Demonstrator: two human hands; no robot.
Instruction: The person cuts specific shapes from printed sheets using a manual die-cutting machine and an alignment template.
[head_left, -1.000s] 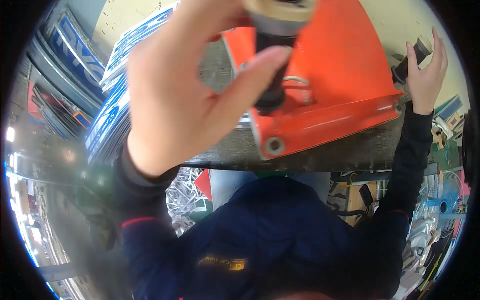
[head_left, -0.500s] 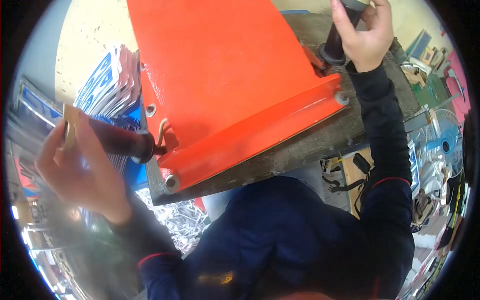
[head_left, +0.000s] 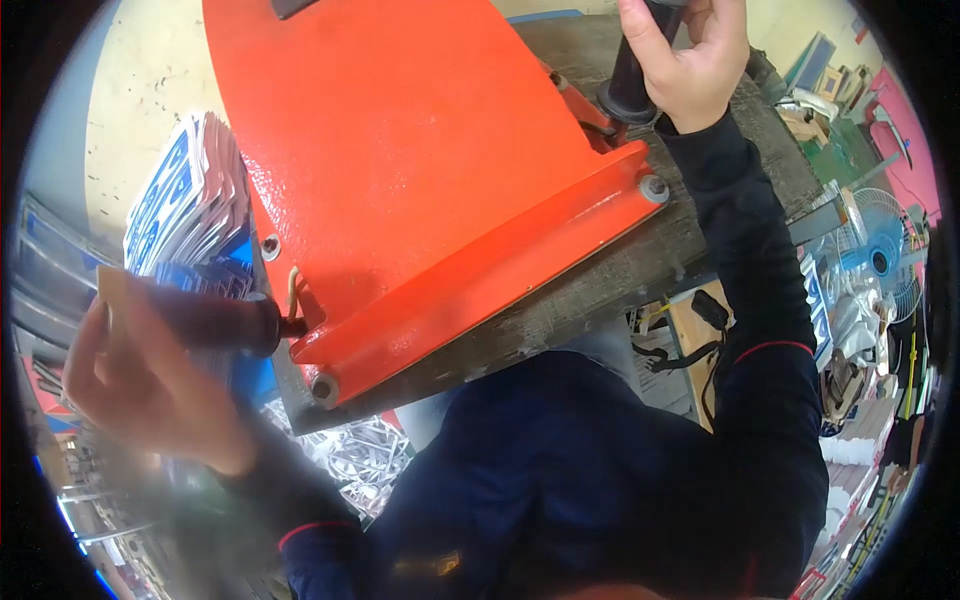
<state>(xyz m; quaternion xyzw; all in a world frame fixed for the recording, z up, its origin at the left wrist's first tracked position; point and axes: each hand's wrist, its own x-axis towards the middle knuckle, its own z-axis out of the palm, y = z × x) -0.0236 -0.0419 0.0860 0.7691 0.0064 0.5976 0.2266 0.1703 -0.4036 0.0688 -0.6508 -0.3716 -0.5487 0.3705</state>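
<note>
A large orange metal machine body [head_left: 400,150] stands tilted across the view on a dark worn bench top [head_left: 560,310]. My left hand [head_left: 150,370], smeared by motion, is wrapped round the end of a dark cylindrical handle [head_left: 225,318] that sticks out on the machine's left side. At the upper right, my right hand [head_left: 695,70] grips a black upright handle [head_left: 630,80], fingers round its top. Grey bolts [head_left: 325,388] sit at the corners of the orange front edge.
Stacked printed sheets [head_left: 195,195] lie left of the machine. Below the bench's left end are shredded paper strips [head_left: 355,455]. A blue fan [head_left: 880,260] stands at the right, near black cables [head_left: 710,310] under the bench.
The machine, bench and right hand appear shifted left in view. More of the machine's top shows, with a dark piece at its upper edge. Both hands stay on the handles.
</note>
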